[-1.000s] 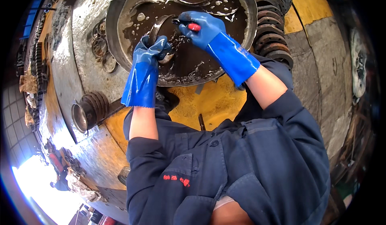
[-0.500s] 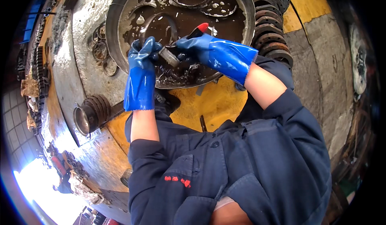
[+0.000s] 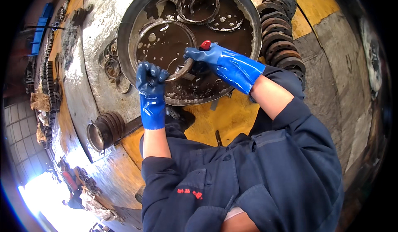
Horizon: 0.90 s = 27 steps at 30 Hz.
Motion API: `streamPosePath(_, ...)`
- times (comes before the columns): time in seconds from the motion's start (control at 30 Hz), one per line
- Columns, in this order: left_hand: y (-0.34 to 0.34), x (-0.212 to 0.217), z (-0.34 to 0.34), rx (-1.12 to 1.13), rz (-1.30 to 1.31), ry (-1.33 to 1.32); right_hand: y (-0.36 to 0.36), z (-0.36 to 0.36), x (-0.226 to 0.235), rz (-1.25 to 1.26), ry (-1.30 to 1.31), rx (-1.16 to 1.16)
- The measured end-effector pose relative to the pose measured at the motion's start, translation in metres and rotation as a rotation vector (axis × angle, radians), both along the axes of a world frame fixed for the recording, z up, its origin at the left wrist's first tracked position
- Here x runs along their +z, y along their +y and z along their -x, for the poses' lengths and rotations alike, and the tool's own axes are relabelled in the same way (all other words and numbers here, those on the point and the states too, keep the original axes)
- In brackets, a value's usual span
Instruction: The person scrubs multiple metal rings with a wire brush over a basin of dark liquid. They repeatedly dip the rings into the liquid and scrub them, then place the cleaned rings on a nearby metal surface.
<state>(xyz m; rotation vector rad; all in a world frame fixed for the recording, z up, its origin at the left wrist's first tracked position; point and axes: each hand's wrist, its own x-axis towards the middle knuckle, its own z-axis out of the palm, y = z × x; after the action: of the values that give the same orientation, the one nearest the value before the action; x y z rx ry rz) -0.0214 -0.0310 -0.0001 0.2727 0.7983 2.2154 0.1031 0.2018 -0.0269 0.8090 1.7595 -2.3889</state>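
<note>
Over a wide metal basin (image 3: pixel 125 37) of dark, murky liquid, I hold a large metal ring (image 3: pixel 191 35) tilted so that its round opening shows. My left hand (image 3: pixel 151 80), in a wet blue rubber glove, is closed at the ring's near left edge. In my right hand (image 3: pixel 206 60), gloved alike, is a scraper with a red handle end (image 3: pixel 205 45). Its flat metal blade (image 3: pixel 188 76) shows below the fingers, close to the ring's near right side. Whether blade and ring touch, I cannot tell. My right fingertips are at the ring's edge.
Another ring (image 3: pixel 217 6) lies in the basin's far part, amid foam. Right of the basin runs a row of stacked round flanges (image 3: pixel 275 35). Smaller rings (image 3: pixel 112 68) lie left of it, and a ribbed metal cylinder (image 3: pixel 105 130) rests nearer on the metal-plated floor.
The ring has swung from a steep angle to a flatter one, opening toward me. My hands have moved apart, the left one lower, and the blade is now partly hidden.
</note>
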Motion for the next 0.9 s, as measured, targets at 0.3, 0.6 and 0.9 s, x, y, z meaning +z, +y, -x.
streamPosePath(0.3, 0.004, 0.015, 0.011, 0.192, 0.902, 0.757, 0.012, -0.019, 0.05, -0.447, 0.103, -0.025)
streamPosePath(0.6, 0.027, 0.036, -0.023, -0.205, 1.213, 0.92, 0.008, -0.014, 0.022, -1.148, 0.143, 0.302)
streamPosePath(0.9, 0.017, 0.015, -0.017, -0.042, 1.285, 1.079, 0.065, -0.019, 0.051, -0.751, -0.212, -0.078)
